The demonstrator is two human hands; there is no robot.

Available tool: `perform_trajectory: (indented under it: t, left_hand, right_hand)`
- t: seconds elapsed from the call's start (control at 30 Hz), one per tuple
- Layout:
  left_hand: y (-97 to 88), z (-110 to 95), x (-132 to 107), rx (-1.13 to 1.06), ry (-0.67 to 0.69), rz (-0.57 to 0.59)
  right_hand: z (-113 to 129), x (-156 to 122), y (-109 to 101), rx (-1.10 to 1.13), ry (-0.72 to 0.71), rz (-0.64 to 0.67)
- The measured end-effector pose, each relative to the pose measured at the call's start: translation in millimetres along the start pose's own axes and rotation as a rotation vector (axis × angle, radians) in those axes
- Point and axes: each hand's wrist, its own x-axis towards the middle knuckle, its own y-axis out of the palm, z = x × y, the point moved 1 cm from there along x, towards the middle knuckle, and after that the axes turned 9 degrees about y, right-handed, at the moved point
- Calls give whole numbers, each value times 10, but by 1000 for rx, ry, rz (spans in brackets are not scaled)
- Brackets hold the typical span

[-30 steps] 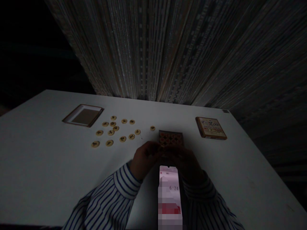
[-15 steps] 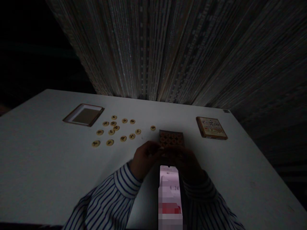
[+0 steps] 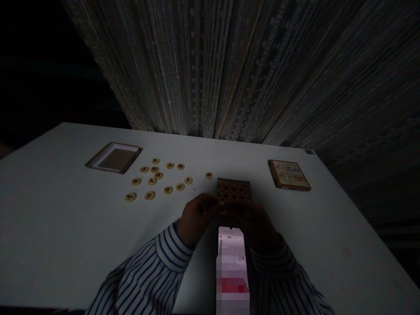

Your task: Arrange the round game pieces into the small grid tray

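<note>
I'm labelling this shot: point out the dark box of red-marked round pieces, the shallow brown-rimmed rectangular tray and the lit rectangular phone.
Dark box (image 3: 233,180): head view, far rim.
Shallow tray (image 3: 117,159): head view, inner floor.
Lit phone (image 3: 232,264): head view, screen.

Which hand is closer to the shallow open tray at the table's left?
Left. The left hand is right of the shallow open tray and nearer the wearer; the right hand is farther right, past the left hand.
</note>
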Motion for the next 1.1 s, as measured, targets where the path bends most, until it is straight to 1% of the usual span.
perform_trajectory:
  t: [0.1,0.23,0.43,0.57,0.7,0.8,0.93,1.1]
  left_hand:
    - [-1,-9,7,-21,-11,8]
    - [7,-2,11,-79,-30,-1]
    - [2,14,22,-115,-44,-4]
    - [-6,3,33,-120,-38,-2]
    - [-8,-5,39,-122,-56,-2]
    - [-5,-20,41,-138,-70,-7]
    - [2,-42,42,-159,-81,-10]
    - [6,-30,44,-166,-90,-11]
  right_hand:
    - [-5,2,1,2,13,5]
    - [15,-5,8,23,42,-19]
    - [38,-13,11,54,40,-47]
    - [44,-6,1,54,21,-21]
    - [54,3,-8,43,48,-23]
    - [74,6,-3,53,45,0]
    - [95,0,8,68,51,-23]
    - [84,-7,20,94,56,-8]
